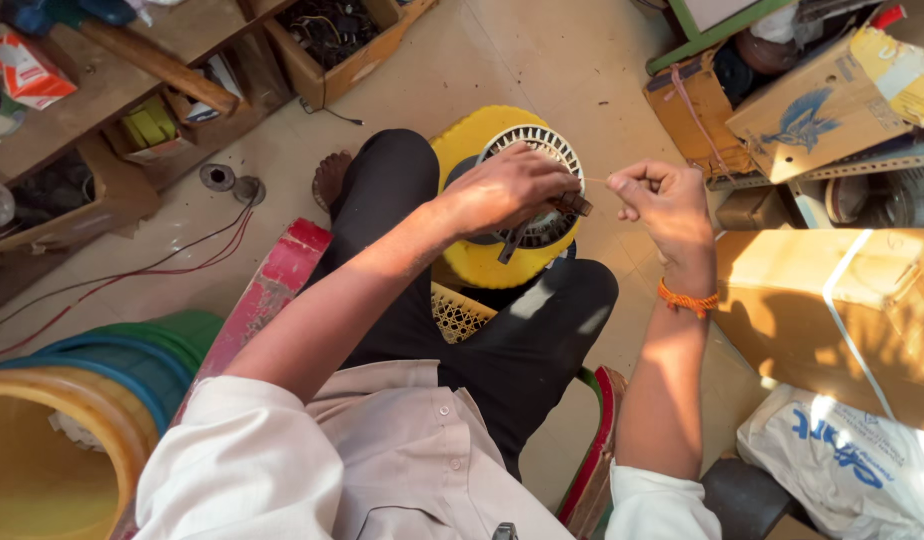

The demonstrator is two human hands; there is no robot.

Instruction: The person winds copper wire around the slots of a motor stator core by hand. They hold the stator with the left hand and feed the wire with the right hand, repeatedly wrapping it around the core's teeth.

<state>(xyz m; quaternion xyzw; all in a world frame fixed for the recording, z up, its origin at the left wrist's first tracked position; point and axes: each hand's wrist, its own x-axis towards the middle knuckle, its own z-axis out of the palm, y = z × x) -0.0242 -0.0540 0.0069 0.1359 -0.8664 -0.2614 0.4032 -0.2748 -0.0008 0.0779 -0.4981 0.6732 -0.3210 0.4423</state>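
Two bare hands are seen at frame centre: left hand (507,187) pressed on one round slotted motor core (535,190), flat on a yellow stand (482,262), axis upward. Right hand (662,197) is pinched shut on one thin wire (597,180), run horizontally.

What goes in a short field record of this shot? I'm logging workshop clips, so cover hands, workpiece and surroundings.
Left hand: rests on the stator, fingers closed on a small dark tool
Right hand: raised beside the stator, fingers pinching a thin thread
Stator: white ribbed ring, sitting on a yellow disc at the knees
Wrist: orange band on the right
Seat: cane stool
Left side: wooden shelf, red wires, tubs
Right side: cardboard boxes, white bag
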